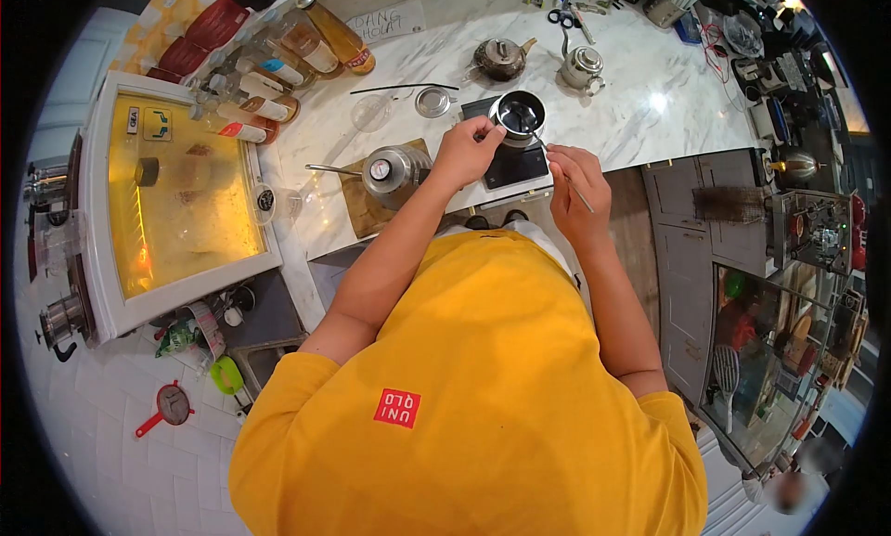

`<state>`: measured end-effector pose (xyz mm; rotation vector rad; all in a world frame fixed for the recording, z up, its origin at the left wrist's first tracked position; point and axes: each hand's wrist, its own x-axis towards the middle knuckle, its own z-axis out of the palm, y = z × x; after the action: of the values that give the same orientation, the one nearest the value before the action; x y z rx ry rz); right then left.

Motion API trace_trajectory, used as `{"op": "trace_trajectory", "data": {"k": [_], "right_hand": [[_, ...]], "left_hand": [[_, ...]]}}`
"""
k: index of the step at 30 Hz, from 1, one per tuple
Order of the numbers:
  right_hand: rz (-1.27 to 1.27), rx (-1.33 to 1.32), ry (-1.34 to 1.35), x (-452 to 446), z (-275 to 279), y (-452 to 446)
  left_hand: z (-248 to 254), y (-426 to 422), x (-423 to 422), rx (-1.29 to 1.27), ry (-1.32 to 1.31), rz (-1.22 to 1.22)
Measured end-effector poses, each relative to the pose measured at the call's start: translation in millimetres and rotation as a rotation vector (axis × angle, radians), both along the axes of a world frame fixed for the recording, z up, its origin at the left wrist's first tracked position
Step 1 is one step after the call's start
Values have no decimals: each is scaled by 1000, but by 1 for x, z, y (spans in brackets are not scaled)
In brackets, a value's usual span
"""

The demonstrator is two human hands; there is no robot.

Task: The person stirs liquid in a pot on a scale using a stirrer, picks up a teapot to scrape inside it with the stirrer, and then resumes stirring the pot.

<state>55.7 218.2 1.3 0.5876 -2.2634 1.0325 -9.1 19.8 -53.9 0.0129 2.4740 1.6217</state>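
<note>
My left hand [471,153] is closed, its thumb and fingers pinched at the near-left rim of a small metal cup [506,137] with a dark inside. The cup stands on a black flat scale [516,169] near the counter's front edge. In my closed right hand [581,191] is a thin metal spoon [539,140], its handle passing between the fingers and its head reaching into the cup. What lies at the bottom of the cup is too dark to make out. Left of my left hand, a steel kettle with a dial [392,173] sits on a wooden board [360,202].
Behind the cup stand a dark teapot [500,60] and a small metal teapot [582,67]. A round metal lid [432,102] and a black stick [405,88] lie on the marble counter [650,100]. Bottles [339,39] and a yellow-lit cabinet [186,197] fill the left side.
</note>
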Motion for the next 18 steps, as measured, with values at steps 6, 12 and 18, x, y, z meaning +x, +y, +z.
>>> {"op": "trace_trajectory", "data": {"k": [6, 12, 18], "right_hand": [[22, 27, -3, 3, 0, 1], [34, 30, 15, 3, 1, 2], [32, 34, -21, 9, 7, 3]], "left_hand": [[-10, -1, -1, 3, 31, 11], [-8, 0, 0, 7, 21, 23], [-1, 1, 3, -5, 21, 31]]}}
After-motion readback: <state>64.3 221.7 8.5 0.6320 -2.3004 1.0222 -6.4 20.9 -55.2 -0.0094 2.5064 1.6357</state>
